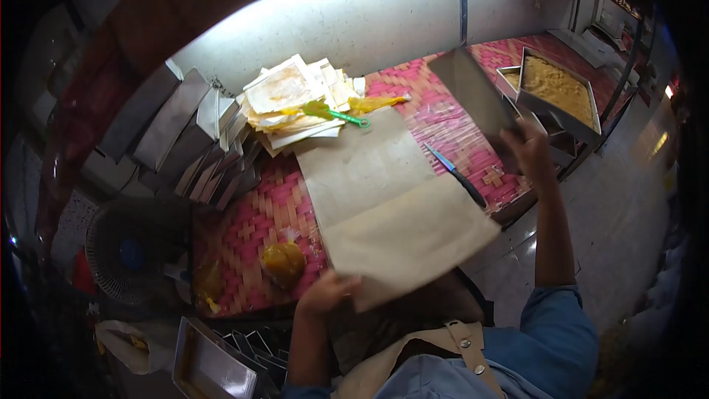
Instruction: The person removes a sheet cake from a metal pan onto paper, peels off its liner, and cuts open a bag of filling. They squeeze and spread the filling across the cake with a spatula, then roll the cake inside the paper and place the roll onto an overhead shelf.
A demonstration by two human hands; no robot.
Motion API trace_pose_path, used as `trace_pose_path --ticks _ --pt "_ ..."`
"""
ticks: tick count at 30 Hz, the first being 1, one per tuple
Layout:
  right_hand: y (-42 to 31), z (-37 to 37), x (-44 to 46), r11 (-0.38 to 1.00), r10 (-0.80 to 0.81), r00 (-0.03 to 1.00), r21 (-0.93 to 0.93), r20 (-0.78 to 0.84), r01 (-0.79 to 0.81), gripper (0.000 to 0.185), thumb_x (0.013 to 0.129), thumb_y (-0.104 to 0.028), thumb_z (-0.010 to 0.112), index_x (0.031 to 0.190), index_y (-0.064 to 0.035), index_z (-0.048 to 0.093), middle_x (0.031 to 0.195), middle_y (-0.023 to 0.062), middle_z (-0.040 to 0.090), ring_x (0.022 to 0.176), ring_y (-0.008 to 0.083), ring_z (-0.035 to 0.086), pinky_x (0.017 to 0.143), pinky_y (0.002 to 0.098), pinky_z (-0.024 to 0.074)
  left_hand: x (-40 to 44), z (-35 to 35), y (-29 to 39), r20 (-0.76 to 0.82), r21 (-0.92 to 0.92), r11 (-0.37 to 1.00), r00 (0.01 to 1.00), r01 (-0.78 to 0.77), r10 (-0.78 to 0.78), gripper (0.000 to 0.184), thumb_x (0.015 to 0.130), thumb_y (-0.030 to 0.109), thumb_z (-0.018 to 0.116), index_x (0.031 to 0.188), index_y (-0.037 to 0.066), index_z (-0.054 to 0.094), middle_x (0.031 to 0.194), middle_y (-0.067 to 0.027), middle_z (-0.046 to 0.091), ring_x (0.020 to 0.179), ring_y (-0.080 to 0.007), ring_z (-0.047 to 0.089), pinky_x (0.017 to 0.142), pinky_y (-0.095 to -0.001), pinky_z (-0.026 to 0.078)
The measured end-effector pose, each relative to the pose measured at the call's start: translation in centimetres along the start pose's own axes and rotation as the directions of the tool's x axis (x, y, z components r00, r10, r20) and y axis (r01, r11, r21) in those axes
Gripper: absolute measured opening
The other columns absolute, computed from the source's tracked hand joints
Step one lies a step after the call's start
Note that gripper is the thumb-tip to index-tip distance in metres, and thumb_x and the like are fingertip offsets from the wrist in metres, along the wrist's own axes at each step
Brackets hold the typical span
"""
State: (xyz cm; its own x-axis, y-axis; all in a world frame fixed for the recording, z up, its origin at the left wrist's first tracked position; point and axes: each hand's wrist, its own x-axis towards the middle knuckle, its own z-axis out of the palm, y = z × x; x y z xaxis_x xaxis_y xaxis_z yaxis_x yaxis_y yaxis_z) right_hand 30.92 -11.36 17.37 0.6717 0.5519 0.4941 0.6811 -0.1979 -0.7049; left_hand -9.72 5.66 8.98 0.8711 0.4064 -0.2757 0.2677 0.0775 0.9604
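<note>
A large sheet of brown paper (402, 233) with a crease across it lies over the table, its near edge lifted. At its near left corner, my left hand (329, 292) is closed on the paper edge. On the right, my right hand (527, 146) grips the edge of a flat, dark grey metal-looking pan or tray (473, 92); motion blur hides its exact kind. Between the paper and that dark piece lies a knife (459, 177) with a black handle. A green-handled tool (343, 116) rests by the paper's far edge.
A messy stack of stained paper sheets (288, 92) stands at the back. Metal tins (177, 122) crowd the left, above a fan (129, 251). Filled tins (557, 92) stand at right. A bag of amber filling (283, 264) sits on the woven-pattern tabletop (240, 214).
</note>
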Motion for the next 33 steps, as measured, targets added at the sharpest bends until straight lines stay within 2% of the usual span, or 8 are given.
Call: trace_pose_path --ticks 3,6,9,12,16,23,30,33 --pt "-6.0 -2.2 -1.2 0.995 -0.078 0.994 -0.061 -0.078 0.073 0.02 0.083 -0.02 0.067 0.087 -0.0017 0.061 0.068 0.0077 0.06 0.063 0.0117 0.056 0.06 0.0297 0.0449 6.8 0.3 2.0 -0.336 -0.761 0.482 0.9 -0.434 0.279 0.056 0.088 0.042 0.056 0.13 0.006 0.044 0.122 -0.0106 0.054 0.111 -0.0266 0.052 0.096 -0.0376 0.041" --pt "-7.3 -2.7 -3.4 0.942 -0.287 0.958 -0.176 0.024 0.286 0.016 0.083 -0.019 0.067 0.083 -0.0053 0.058 0.063 0.007 0.055 0.055 0.0179 0.055 0.052 0.0332 0.0432 8.2 2.5 6.1 -0.404 -0.799 0.28 0.819 -0.533 0.406 0.056 0.087 0.045 0.055 0.131 0.011 0.044 0.126 -0.0108 0.053 0.116 -0.0335 0.049 0.098 -0.0441 0.04" --pt "-9.3 -0.6 -6.4 0.669 -0.657 0.656 -0.116 0.371 0.734 0.016 0.07 -0.015 0.067 0.084 -0.0141 0.059 0.072 0.0048 0.057 0.063 0.0214 0.059 0.056 0.034 0.0475 6.6 5.3 2.8 0.195 0.08 0.806 0.802 -0.586 0.564 0.051 0.085 0.038 0.06 0.127 0.011 0.048 0.126 -0.0113 0.053 0.118 -0.0306 0.048 0.098 -0.0416 0.04" --pt "-9.3 3.9 -9.9 0.656 -0.601 0.473 0.06 0.644 0.752 0.01 0.072 -0.019 0.059 0.075 -0.0131 0.051 0.068 0.0026 0.05 0.066 0.0199 0.058 0.055 0.034 0.0474 3.6 9.2 0.2 0.257 0.737 0.523 0.894 -0.427 0.367 0.041 0.083 0.021 0.061 0.121 0.006 0.052 0.113 -0.0168 0.056 0.103 -0.0337 0.056 0.09 -0.0422 0.044" --pt "-6.1 9.1 -12.3 0.568 -0.618 0.382 0.054 0.687 0.821 0.012 0.071 -0.02 0.059 0.075 -0.0129 0.05 0.069 0.0019 0.051 0.065 0.0197 0.058 0.054 0.0326 0.0474 4.4 9.8 -6.6 0.19 0.974 -0.002 0.815 -0.225 0.547 0.043 0.085 0.017 0.053 0.126 0.007 0.049 0.117 -0.0153 0.056 0.105 -0.0295 0.057 0.091 -0.0379 0.045" --pt "-4.7 12.3 -10.3 0.557 -0.652 0.44 -0.003 0.617 0.83 0.008 0.07 -0.019 0.058 0.069 -0.0147 0.051 0.066 0.0022 0.051 0.06 0.0196 0.058 0.054 0.0329 0.0474 6.8 10.9 -6.1 0.214 0.976 -0.107 0.743 -0.19 0.634 0.04 0.08 0.013 0.049 0.118 0.003 0.055 0.125 -0.0149 0.054 0.11 -0.0233 0.056 0.094 -0.0348 0.045" --pt "-3.0 14.5 -7.8 0.462 -0.697 0.372 -0.013 0.613 0.887 0.005 0.073 -0.02 0.055 0.074 -0.017 0.052 0.069 0.0011 0.051 0.061 0.0178 0.059 0.052 0.0318 0.0468 6.2 10.5 -0.3 0.125 0.966 0.154 0.896 -0.208 0.427 0.02 0.082 0.016 0.055 0.097 0.004 0.061 0.102 -0.0127 0.063 0.076 -0.0244 0.065 0.069 -0.0349 0.053" --pt "-2.0 14.1 -7.9 0.472 -0.753 0.343 0.098 0.562 0.876 0.006 0.075 -0.022 0.055 0.075 -0.0169 0.052 0.069 0.0018 0.052 0.062 0.0183 0.059 0.051 0.0331 0.047 6.5 7.5 7.0 0.155 0.59 0.553 0.754 -0.589 0.638 0.014 0.082 0.018 0.065 0.087 0.005 0.062 0.092 -0.0102 0.065 0.079 -0.028 0.063 0.07 -0.0351 0.05"
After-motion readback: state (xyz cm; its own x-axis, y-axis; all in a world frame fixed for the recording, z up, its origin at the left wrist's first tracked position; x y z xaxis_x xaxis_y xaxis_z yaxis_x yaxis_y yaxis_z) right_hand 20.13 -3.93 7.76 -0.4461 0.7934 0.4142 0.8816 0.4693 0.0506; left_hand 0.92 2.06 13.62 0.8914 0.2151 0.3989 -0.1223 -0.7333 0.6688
